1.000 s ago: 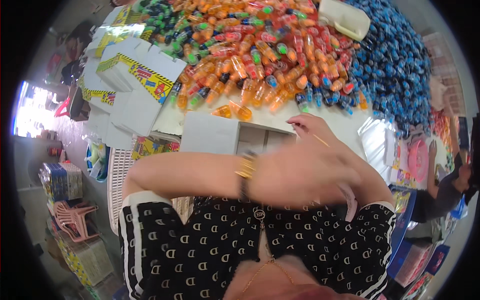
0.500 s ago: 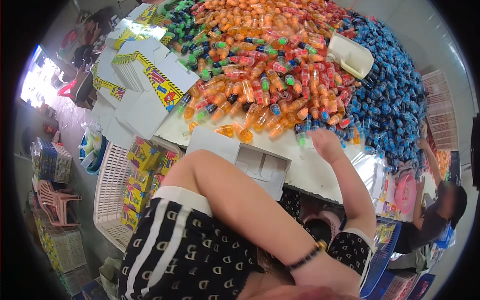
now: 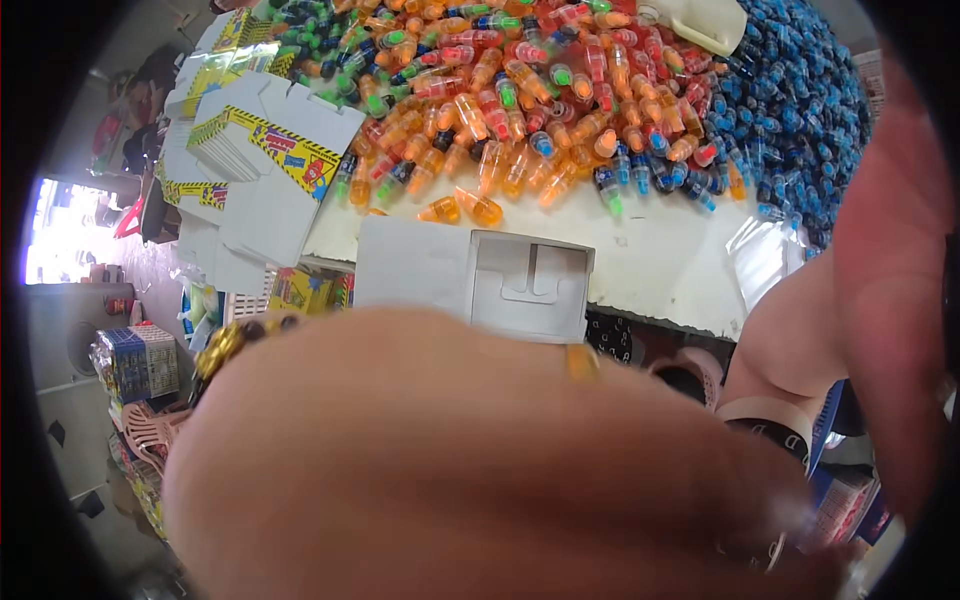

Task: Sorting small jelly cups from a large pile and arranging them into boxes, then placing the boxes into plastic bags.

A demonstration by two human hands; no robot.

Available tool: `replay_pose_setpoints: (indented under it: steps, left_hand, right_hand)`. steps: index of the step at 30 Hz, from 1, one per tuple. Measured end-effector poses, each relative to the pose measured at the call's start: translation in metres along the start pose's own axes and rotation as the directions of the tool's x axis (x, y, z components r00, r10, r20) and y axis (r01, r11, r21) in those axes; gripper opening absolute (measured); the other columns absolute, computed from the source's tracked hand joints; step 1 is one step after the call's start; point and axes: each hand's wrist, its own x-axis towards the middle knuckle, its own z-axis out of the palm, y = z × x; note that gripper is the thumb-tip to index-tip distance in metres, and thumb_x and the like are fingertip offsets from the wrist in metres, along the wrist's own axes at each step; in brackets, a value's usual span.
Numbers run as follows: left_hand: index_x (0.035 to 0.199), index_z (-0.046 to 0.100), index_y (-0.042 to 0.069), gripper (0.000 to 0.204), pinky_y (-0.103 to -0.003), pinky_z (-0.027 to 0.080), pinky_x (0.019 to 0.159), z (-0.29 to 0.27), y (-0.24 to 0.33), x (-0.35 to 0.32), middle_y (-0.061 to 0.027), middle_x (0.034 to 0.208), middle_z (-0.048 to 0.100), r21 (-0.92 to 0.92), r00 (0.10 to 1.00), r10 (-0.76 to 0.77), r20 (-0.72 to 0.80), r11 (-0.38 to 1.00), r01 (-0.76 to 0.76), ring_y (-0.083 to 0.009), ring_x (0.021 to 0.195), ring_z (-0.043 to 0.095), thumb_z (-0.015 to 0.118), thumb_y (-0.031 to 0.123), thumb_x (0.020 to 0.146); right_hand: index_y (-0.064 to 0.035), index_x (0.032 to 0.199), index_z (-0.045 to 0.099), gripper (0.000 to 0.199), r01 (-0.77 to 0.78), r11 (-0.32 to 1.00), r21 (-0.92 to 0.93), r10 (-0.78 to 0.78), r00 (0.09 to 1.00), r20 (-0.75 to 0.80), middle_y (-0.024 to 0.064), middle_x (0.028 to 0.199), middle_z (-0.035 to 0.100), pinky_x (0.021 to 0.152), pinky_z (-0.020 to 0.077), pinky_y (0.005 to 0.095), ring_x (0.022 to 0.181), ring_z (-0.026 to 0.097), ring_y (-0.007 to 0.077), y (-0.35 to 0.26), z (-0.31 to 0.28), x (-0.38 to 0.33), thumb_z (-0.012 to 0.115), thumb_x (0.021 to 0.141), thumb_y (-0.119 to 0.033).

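Up swings the forearm, now a blur filling the lower view, so neither hand's grip can be told. White box [image 3: 530,285] sits open and empty on the desk [image 3: 670,270] edge (bottles [image 3: 520,120] all unpacked).

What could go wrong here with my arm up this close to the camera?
The raised forearm blocks most of the view, so neither hand shows. The open white carton sits at the table's near edge and might get knocked off. Two loose orange bottles nearby could roll.
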Motion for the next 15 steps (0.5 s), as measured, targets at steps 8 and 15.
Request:
replay_pose_setpoints:
  steps: [8, 15]
  left_hand:
    - [0.116, 0.061, -0.003, 0.028, -0.04, 0.05, 0.086, -0.002, 0.013, -0.012, -0.0204, 0.116, 0.06, -0.106, 0.97, 0.15, -0.193, 0.979, -0.172, -0.0273, 0.102, 0.063, 0.052, 0.014, 0.095]
    - [0.12, 0.056, -0.002, 0.033, -0.045, 0.048, 0.091, -0.014, 0.027, -0.004, -0.0193, 0.122, 0.057, -0.147, 0.917, 0.287, -0.277, 0.93, -0.336, -0.0274, 0.106, 0.06, 0.048, 0.021, 0.097]
  right_hand:
    - [0.0037, 0.141, 0.032, 0.092, 0.164, 0.986, 0.01, -0.164, 0.986, -0.031, 0.0251, 0.131, 0.046, 0.098, 0.0415, 0.0423, 0.118, 0.05, 0.0299, -0.026, -0.02, 0.003, 0.068, 0.078, -0.052]
    - [0.0032, 0.141, 0.033, 0.088, 0.379, 0.925, 0.003, -0.377, 0.921, -0.097, 0.0257, 0.132, 0.044, 0.099, 0.0398, 0.044, 0.119, 0.048, 0.0309, -0.037, -0.007, 0.02, 0.067, 0.079, -0.049]
